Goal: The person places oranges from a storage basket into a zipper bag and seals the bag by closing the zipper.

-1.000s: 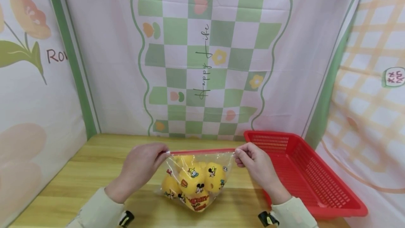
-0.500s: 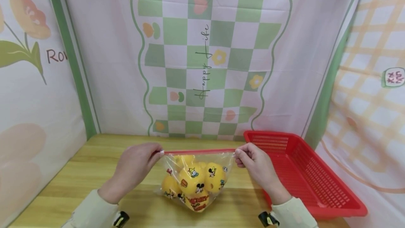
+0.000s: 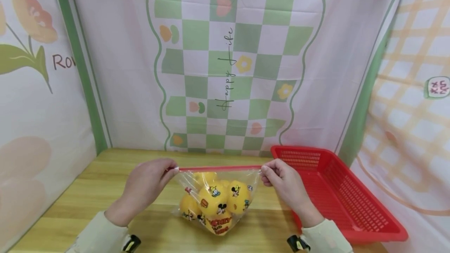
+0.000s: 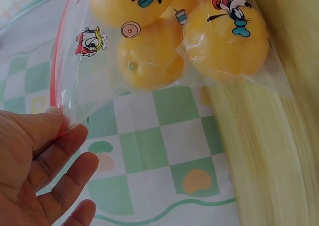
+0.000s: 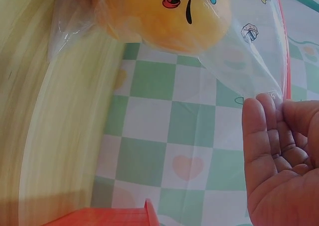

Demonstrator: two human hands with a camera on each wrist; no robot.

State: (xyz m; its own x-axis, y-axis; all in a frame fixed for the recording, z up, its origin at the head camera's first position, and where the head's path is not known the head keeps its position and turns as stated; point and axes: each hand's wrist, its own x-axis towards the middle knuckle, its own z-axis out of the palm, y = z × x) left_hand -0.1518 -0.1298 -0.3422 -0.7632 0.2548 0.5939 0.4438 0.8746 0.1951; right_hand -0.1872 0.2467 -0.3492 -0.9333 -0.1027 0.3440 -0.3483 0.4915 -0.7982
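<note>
A clear zip bag [image 3: 246,179] with cartoon prints and a red strip along its top stands on the wooden table. Several yellow-orange fruits, which look like oranges [image 4: 149,61], fill it. The left hand [image 3: 145,180] pinches the bag's top left corner between thumb and index finger; its other fingers spread loosely in the left wrist view. At the opposite end of the red strip, the right hand [image 3: 286,184] pinches the top right corner, its fingers curled in. Between the hands the strip is pulled taut and nearly level.
A red plastic basket [image 3: 351,214] with slotted walls stands on the right of the wooden table [image 3: 105,175], close beside the right forearm. Behind the table hangs a green and white checked cloth [image 3: 225,61]. Printed cloths also line both sides.
The left hand has slid left along the top of the bag, so a longer stretch of the red strip shows. The right hand and the fruit have stayed put.
</note>
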